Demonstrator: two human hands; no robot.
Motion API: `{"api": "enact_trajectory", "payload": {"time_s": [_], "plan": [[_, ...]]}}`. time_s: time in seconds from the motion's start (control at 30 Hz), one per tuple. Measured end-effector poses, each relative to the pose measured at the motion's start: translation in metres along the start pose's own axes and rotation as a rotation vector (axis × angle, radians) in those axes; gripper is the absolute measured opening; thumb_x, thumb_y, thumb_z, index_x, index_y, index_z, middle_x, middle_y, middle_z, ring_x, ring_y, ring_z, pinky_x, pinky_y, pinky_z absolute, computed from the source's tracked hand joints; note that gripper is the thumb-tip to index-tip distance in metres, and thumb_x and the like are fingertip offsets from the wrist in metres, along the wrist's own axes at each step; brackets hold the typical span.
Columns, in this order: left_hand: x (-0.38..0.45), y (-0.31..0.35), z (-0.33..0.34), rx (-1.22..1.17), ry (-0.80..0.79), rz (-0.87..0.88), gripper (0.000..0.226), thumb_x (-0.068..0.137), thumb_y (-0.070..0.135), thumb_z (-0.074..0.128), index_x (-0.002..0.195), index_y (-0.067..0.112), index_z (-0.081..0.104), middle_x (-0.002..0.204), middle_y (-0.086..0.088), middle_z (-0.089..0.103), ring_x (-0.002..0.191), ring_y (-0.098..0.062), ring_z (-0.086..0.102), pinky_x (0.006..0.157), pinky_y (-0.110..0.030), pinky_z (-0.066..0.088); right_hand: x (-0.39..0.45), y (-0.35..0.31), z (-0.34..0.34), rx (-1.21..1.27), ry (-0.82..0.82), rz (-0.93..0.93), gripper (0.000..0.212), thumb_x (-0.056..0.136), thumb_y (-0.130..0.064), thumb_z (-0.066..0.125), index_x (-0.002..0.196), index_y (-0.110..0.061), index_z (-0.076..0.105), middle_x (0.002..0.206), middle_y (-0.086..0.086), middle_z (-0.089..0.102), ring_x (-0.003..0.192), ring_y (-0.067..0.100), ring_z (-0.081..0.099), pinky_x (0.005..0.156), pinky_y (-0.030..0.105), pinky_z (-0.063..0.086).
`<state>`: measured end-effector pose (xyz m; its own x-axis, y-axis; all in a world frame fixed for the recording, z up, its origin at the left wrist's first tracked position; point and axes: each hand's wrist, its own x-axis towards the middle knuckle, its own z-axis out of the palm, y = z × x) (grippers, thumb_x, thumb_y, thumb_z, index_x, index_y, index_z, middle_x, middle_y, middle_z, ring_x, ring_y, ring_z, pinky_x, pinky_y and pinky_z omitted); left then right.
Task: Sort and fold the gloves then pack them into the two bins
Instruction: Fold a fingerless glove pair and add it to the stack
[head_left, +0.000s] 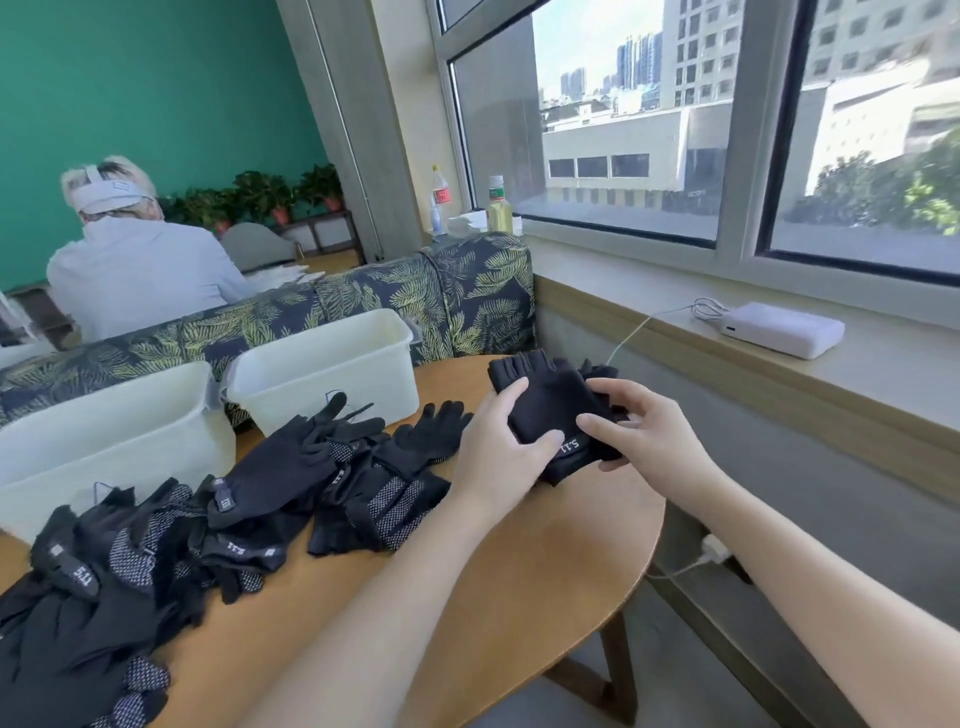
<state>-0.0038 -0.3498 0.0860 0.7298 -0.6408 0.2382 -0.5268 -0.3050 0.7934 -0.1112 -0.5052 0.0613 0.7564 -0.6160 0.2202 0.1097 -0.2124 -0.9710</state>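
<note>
Holding gloves (550, 415), pile (260, 499) beside — bins (322, 364) behind

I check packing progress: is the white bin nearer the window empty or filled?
Cannot tell fully. The white bin shows no gloves above its rim, but its bottom is hidden from this view.

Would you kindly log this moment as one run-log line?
step: folding | left hand and right hand: gripping fingerless glove | glove pile: unsorted on table | bins: no gloves visible inside
</note>
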Motion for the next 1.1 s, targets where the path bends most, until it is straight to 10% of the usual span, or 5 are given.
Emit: {"api": "enact_trajectory", "payload": {"time_s": [0.37, 0.6, 0.73, 0.8, 1.1], "plan": [[0.124, 0.004, 0.062, 0.082, -0.106, -0.049, 0.076, 0.089, 0.038, 0.076, 0.155, 0.023, 0.042, 0.158, 0.003, 0.042, 0.145, -0.016, 0.039, 0.111, -0.027, 0.033, 0.121, 0.043, -0.055, -0.110, 0.060, 0.064, 0.047, 0.089, -0.018, 0.078, 0.133, -0.019, 0.063, 0.128, -0.004, 0.066, 0.078, 0.014, 0.076, 0.056, 0.029, 0.059], [0.167, -0.018, 0.088, 0.184, -0.200, -0.182, 0.080, 0.084, 0.047, 0.077, 0.151, 0.014, 0.049, 0.143, -0.004, 0.059, 0.122, -0.028, 0.063, 0.106, -0.041, 0.049, 0.159, 0.070, -0.059, -0.346, 0.046, 0.148, 0.042, 0.091, -0.032, 0.075, 0.131, -0.024, 0.065, 0.123, -0.005, 0.067, 0.079, 0.018, 0.073, 0.060, 0.026, 0.057], [0.170, -0.038, 0.096, 0.372, -0.312, -0.178, 0.031, 0.091, 0.049, 0.069, 0.099, 0.019, 0.067, 0.109, 0.002, 0.061, 0.104, -0.022, 0.056, 0.084, -0.028, 0.039, 0.154, 0.088, -0.057, -0.545, -0.049, 0.178, 0.039, 0.096, -0.040, 0.068, 0.131, -0.026, 0.066, 0.112, -0.007, 0.065, 0.101, 0.011, 0.058, 0.083, 0.024, 0.041], [0.169, -0.039, 0.094, 0.377, -0.339, -0.193, 0.037, 0.093, 0.050, 0.066, 0.073, 0.032, 0.040, 0.084, 0.011, 0.045, 0.091, -0.017, 0.044, 0.079, -0.029, 0.033, 0.153, 0.092, -0.057, -0.531, -0.049, 0.198, 0.039, 0.097, -0.043, 0.066, 0.132, -0.027, 0.066, 0.108, -0.008, 0.062, 0.100, 0.011, 0.056, 0.083, 0.023, 0.040], [0.164, -0.041, 0.089, 0.384, -0.420, -0.186, 0.034, 0.088, 0.056, 0.070, 0.087, 0.029, 0.049, 0.096, 0.005, 0.046, 0.087, -0.018, 0.043, 0.069, -0.030, 0.036, 0.136, 0.097, -0.056, -0.544, -0.040, 0.203, 0.034, 0.096, -0.046, 0.066, 0.126, -0.031, 0.070, 0.082, -0.022, 0.060, 0.075, -0.005, 0.055, 0.055, 0.006, 0.036]]}}
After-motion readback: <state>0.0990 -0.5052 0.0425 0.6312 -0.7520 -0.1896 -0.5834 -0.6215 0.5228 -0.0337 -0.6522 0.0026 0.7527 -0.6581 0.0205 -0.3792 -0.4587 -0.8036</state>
